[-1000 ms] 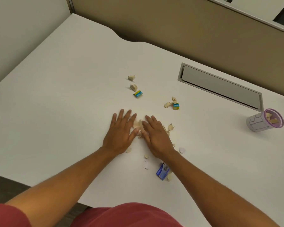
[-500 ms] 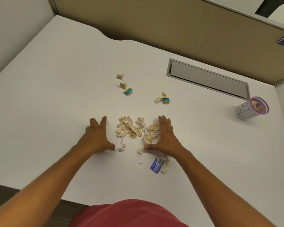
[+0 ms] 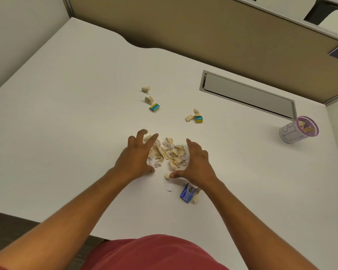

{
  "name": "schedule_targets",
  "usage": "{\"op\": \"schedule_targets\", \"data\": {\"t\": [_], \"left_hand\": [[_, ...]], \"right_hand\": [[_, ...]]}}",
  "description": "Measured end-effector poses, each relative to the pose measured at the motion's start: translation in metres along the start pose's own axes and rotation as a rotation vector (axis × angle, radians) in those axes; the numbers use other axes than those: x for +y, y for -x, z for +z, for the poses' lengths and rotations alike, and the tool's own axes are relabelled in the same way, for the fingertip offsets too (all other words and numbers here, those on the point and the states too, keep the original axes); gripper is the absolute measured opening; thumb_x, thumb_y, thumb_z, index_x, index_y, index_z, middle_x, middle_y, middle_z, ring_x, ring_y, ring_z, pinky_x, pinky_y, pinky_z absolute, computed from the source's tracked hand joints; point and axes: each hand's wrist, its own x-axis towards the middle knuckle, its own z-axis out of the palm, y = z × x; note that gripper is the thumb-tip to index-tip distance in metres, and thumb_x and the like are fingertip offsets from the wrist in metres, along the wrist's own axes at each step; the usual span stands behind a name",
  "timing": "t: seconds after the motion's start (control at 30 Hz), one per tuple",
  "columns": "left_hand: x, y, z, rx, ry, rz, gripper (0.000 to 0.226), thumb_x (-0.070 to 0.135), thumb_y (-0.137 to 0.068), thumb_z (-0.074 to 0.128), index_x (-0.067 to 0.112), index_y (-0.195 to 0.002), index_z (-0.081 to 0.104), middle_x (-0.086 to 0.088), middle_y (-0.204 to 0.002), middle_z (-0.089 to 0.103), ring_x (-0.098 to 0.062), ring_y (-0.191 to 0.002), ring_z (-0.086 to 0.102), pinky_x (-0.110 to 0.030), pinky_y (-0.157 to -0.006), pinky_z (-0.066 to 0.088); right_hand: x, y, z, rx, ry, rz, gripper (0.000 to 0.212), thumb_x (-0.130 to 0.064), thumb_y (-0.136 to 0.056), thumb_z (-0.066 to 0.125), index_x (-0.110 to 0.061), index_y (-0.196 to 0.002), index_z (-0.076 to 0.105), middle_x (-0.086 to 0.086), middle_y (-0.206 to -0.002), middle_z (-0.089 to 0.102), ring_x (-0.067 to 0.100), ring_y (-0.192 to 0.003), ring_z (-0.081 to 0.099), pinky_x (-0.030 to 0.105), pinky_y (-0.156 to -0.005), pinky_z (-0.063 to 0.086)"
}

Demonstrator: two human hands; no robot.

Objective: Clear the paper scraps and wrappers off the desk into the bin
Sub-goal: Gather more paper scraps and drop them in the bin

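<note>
A heap of beige and white paper scraps (image 3: 169, 152) lies mid-desk between my hands. My left hand (image 3: 134, 158) cups its left side with fingers spread, and my right hand (image 3: 196, 162) cups its right side, thumb stretched under the heap. Neither holds anything. A blue wrapper (image 3: 187, 192) and a white scrap (image 3: 167, 185) lie just below my right hand. Further back are a teal-yellow wrapper (image 3: 154, 107) with two beige scraps (image 3: 148, 99), and a second teal wrapper (image 3: 199, 119) beside more scraps. The small bin (image 3: 299, 131), white with a purple rim, stands at the right and holds scraps.
The white desk (image 3: 66, 117) ends at a tan partition (image 3: 203, 30) behind. A grey cable hatch (image 3: 248, 94) is set into the desk at the back right, close to the bin. The desk's near edge runs just above my red shirt.
One second ago both hands lay flat over the scraps. They spread wide apart, uncovering the heap, and have now drawn back in against its two sides, bunching it tighter.
</note>
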Motion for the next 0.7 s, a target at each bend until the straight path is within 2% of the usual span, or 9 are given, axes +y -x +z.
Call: {"op": "schedule_targets", "data": {"t": [0.07, 0.1, 0.17, 0.27, 0.37, 0.47, 0.57, 0.63, 0.7], "left_hand": [[0.003, -0.006, -0.004, -0.055, -0.163, 0.006, 0.123, 0.046, -0.07, 0.091, 0.037, -0.165, 0.012, -0.004, -0.172, -0.004, -0.034, -0.138, 0.029, -0.041, -0.094, 0.055], [0.006, -0.01, -0.005, -0.075, -0.197, 0.011, 0.12, 0.046, -0.073, 0.09, 0.038, -0.165, 0.012, -0.006, -0.173, -0.006, -0.036, -0.138, 0.03, -0.041, -0.096, 0.055], [0.014, -0.016, -0.004, -0.097, -0.153, 0.011, 0.103, 0.038, -0.082, 0.085, 0.037, -0.164, 0.023, -0.008, -0.171, 0.011, -0.036, -0.138, 0.034, -0.042, -0.099, 0.054], [0.024, -0.018, 0.001, -0.052, -0.01, 0.039, 0.064, 0.024, -0.092, 0.076, 0.029, -0.151, 0.052, -0.009, -0.149, 0.044, -0.035, -0.133, 0.044, -0.042, -0.098, 0.054], [0.032, -0.015, 0.008, 0.03, 0.035, 0.077, 0.036, 0.018, -0.097, 0.068, 0.019, -0.133, 0.068, -0.009, -0.13, 0.056, -0.031, -0.118, 0.058, -0.037, -0.09, 0.054], [0.037, -0.011, 0.014, 0.116, 0.135, 0.066, 0.029, 0.016, -0.098, 0.065, 0.016, -0.125, 0.075, -0.008, -0.122, 0.065, -0.026, -0.112, 0.063, -0.031, -0.089, 0.049], [0.04, -0.009, 0.018, 0.204, 0.273, 0.002, 0.024, 0.016, -0.097, 0.069, 0.01, -0.119, 0.078, -0.009, -0.117, 0.075, -0.026, -0.112, 0.067, -0.031, -0.094, 0.049], [0.041, -0.01, 0.018, 0.222, 0.397, -0.065, 0.022, 0.018, -0.094, 0.074, 0.011, -0.113, 0.081, -0.007, -0.112, 0.08, -0.023, -0.106, 0.072, -0.028, -0.09, 0.054], [0.044, -0.015, 0.018, 0.224, 0.536, -0.159, 0.021, 0.016, -0.09, 0.078, 0.015, -0.11, 0.083, -0.004, -0.1, 0.083, -0.016, -0.092, 0.074, -0.013, -0.073, 0.05]], "right_hand": [[-0.009, -0.001, 0.004, -0.036, 0.062, 0.008, 0.137, -0.066, -0.058, 0.088, -0.03, -0.163, 0.007, -0.003, -0.165, 0.017, 0.028, -0.147, 0.021, 0.042, -0.11, 0.04], [-0.015, -0.002, 0.007, -0.036, 0.079, 0.003, 0.131, -0.065, -0.063, 0.086, -0.031, -0.163, 0.008, -0.001, -0.164, 0.018, 0.03, -0.145, 0.023, 0.042, -0.109, 0.04], [-0.025, -0.004, 0.013, -0.011, 0.119, -0.02, 0.11, -0.055, -0.077, 0.08, -0.032, -0.162, 0.014, 0.002, -0.161, 0.023, 0.032, -0.139, 0.028, 0.041, -0.104, 0.043], [-0.034, -0.003, 0.018, 0.049, 0.23, -0.093, 0.07, -0.032, -0.095, 0.068, -0.031, -0.157, 0.033, 0.005, -0.153, 0.035, 0.031, -0.125, 0.039, 0.037, -0.09, 0.051], [-0.036, 0.001, 0.02, 0.124, 0.245, -0.167, 0.035, -0.009, -0.1, 0.053, -0.021, -0.132, 0.061, 0.006, -0.133, 0.05, 0.028, -0.11, 0.048, 0.037, -0.084, 0.051], [-0.032, 0.0, 0.017, 0.154, 0.22, -0.181, 0.028, 0.0, -0.096, 0.046, -0.012, -0.105, 0.07, 0.006, -0.108, 0.059, 0.026, -0.099, 0.054, 0.04, -0.08, 0.05], [-0.024, -0.004, 0.01, 0.163, 0.14, -0.135, 0.023, 0.0, -0.09, 0.049, -0.004, -0.089, 0.072, 0.014, -0.093, 0.067, 0.032, -0.09, 0.063, 0.044, -0.077, 0.052], [-0.016, -0.005, 0.004, 0.203, -0.109, -0.037, 0.024, 0.001, -0.087, 0.055, -0.004, -0.092, 0.078, 0.013, -0.099, 0.077, 0.029, -0.095, 0.071, 0.04, -0.085, 0.057], [-0.004, -0.006, -0.004, 0.199, -0.365, 0.059, 0.024, -0.002, -0.088, 0.065, -0.011, -0.103, 0.082, 0.005, -0.107, 0.08, 0.02, -0.098, 0.075, 0.033, -0.092, 0.06]]}}
